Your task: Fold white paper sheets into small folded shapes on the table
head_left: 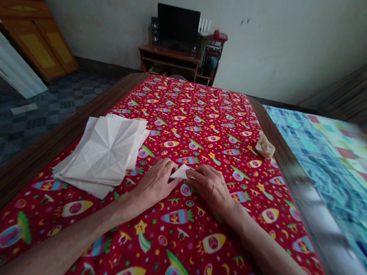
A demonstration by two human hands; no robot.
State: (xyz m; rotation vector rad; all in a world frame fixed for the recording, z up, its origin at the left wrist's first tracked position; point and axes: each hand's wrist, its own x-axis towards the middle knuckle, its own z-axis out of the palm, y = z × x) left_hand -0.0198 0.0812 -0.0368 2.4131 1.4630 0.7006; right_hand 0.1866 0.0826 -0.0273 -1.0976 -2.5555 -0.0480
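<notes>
A small folded white paper piece (180, 172) lies on the red patterned tablecloth (191, 125), between both of my hands. My left hand (156, 183) has its fingers curled down onto the paper's left edge. My right hand (210, 185) presses its fingers on the paper's right edge; most of the paper is hidden under the fingers. To the left of my left hand sits a stack of creased white paper sheets (103, 153).
A small folded beige paper figure (264, 146) lies near the table's right edge. The wooden table rim (55, 137) runs along the left. A desk with a monitor (177, 23) stands at the far wall, and a blue patterned surface (334, 171) lies to the right.
</notes>
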